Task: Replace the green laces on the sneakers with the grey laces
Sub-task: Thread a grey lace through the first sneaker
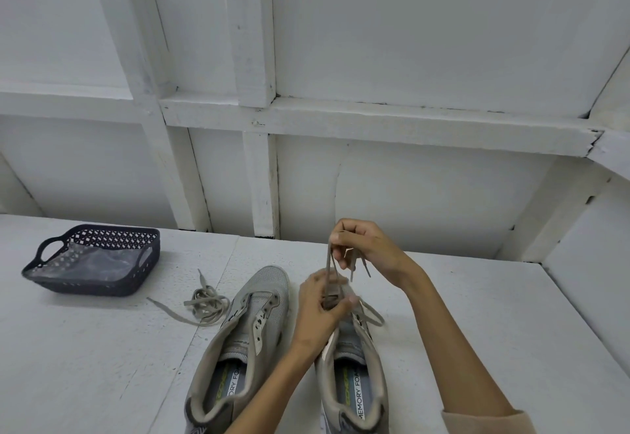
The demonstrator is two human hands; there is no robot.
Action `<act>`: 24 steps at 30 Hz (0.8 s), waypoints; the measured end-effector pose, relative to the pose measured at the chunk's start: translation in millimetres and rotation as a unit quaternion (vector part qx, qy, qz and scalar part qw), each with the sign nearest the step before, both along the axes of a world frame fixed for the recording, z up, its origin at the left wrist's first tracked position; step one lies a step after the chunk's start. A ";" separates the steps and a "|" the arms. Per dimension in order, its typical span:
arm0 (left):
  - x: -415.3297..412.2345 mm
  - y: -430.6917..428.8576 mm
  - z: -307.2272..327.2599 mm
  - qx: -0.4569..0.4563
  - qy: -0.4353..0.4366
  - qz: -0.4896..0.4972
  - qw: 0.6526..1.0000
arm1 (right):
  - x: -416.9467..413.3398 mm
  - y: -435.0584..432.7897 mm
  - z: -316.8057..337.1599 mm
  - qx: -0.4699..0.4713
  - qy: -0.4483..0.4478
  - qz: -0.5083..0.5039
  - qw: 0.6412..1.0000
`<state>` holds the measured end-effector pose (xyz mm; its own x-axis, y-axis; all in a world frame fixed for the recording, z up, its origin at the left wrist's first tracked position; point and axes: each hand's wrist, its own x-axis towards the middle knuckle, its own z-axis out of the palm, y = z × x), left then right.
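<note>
While parked side by side on white board table, toes away: grey mesh left sneaker, unlaced, and matching right sneaker, part-laced. Far left, dark perforated plastic basket. Gripping grey flat lace at right sneaker's eyelets with left hand — pinching its ends above with raised right hand. Beside left sneaker, loose tangled greyish lace.

Cool, soft, even light; a faint shadow lies under the dark perforated plastic basket at nine o'clock. Wide-angle distortion bows the white painted wall beams at twelve o'clock. Motion blur smears the left hand gripping the flat grey fabric lace near six o'clock.
</note>
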<state>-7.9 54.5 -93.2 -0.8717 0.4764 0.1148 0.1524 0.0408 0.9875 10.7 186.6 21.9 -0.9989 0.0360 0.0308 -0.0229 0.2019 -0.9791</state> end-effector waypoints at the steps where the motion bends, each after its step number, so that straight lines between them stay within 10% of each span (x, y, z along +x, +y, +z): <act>1: -1.0 0.6 -0.2 -0.018 -0.001 0.047 0.999 | 0.3 1.0 -1.3 0.003 -0.003 -0.001 1.000; 6: -4.4 3.2 -5.3 -0.054 -0.133 0.050 0.988 | -0.1 4.5 -5.5 0.008 -0.015 -0.018 1.000; 24: 17.7 -12.9 -5.3 0.032 -0.094 0.189 0.977 | 1.3 10.3 -17.2 -0.024 -0.020 -0.057 0.998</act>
<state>9.8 41.5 -98.4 -0.9925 0.1138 -0.0446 -0.0454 -0.0042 0.9990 12.0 196.8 4.7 -0.9885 0.1509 -0.0143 0.0378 0.1541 -0.9873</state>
